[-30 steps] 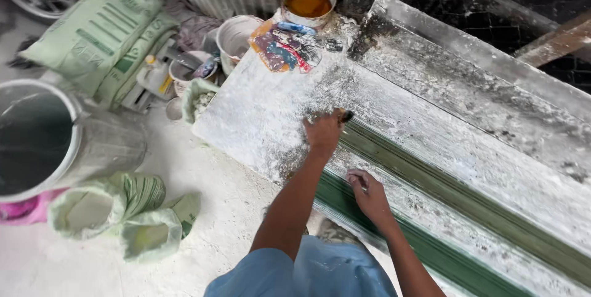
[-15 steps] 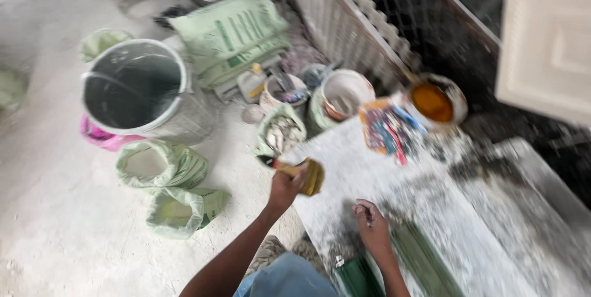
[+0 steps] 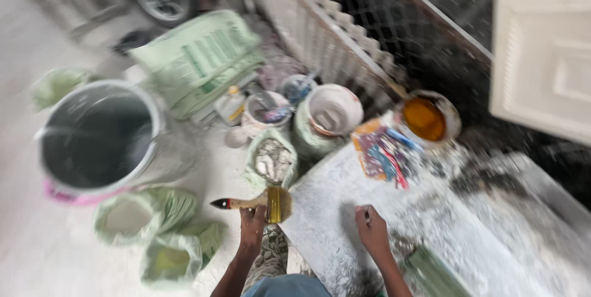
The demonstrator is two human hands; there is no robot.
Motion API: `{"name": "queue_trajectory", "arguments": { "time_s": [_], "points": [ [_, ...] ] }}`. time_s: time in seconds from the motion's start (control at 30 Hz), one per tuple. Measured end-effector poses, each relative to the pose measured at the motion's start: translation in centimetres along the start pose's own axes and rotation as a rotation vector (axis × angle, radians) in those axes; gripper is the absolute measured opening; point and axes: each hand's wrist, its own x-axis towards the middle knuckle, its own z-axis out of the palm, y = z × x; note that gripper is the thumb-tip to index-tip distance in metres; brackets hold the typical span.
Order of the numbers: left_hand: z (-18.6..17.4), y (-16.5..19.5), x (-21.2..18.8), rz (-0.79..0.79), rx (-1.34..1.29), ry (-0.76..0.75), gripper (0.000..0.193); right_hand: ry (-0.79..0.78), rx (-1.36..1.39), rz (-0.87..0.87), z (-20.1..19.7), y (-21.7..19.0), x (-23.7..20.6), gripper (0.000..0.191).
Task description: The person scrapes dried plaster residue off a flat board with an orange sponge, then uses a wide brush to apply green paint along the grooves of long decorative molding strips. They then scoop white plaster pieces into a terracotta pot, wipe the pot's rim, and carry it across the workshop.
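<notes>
Head view: left hand has its fingers closed round a paintbrush lying crosswise, handle pointing left (bristles toward the powdered board); right hand presses there, pinching something small.

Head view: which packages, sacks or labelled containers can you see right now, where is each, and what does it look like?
Large sack: lying flat near the white railing, pale green with darker green stripes.
Small bottle: beside the sack, pale with a yellow cap; label blurred.
Open bags: on the floor left of the left hand, pale green, tops rolled down, pale powder inside.
Colourful flat packet: on the dusty white board, beyond the right hand, multicoloured print.
</notes>
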Motion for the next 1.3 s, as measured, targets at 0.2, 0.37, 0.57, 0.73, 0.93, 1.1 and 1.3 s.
{"name": "queue_trajectory", "arguments": {
  "time_s": [0.2, 0.37, 0.57, 0.73, 0.93, 1.1, 1.3],
  "points": [
    [11.9, 5.4, 8.2, 0.098, 0.107, -0.536, 0.031, 0.605, -0.443, -0.281, -1.1, -0.1, 1.1, 0.036],
    [29.4, 6.9, 10.3, -0.04, 0.084, -0.975, 0.03, 0.656, -0.525, -0.157, -0.1, -1.7, 2.6, 0.046],
    [48.4, 4.7, 9.8, -0.049, 0.395, -1.089, 0.031, 0.667, -0.436, -0.115, -0.3, -2.0, 2.6, 0.049],
    [55.6, 2.0, 11.0, -0.083, 0.495, -0.97, 0.038, 0.685, -0.461, -0.091, -0.6, -2.4, 3.1, 0.05],
    [50.6, 1.8, 12.4, 0.445, 0.581, -0.969, 0.035, 0.602, -0.464, -0.014, -0.2, -2.1, 3.8, 0.052],
    [36.6, 3.6, 22.5, 0.275, 0.37, -0.648, 0.027, 0.59, -0.537, -0.027, 0.7, -2.6, 4.7, 0.053],
    [29.9, 1.1, 32.5, -0.614, 0.459, -0.044, 0.088, 0.558, -0.585, -0.026, 1.3, -3.3, 5.5, 0.055]
  ]
}}
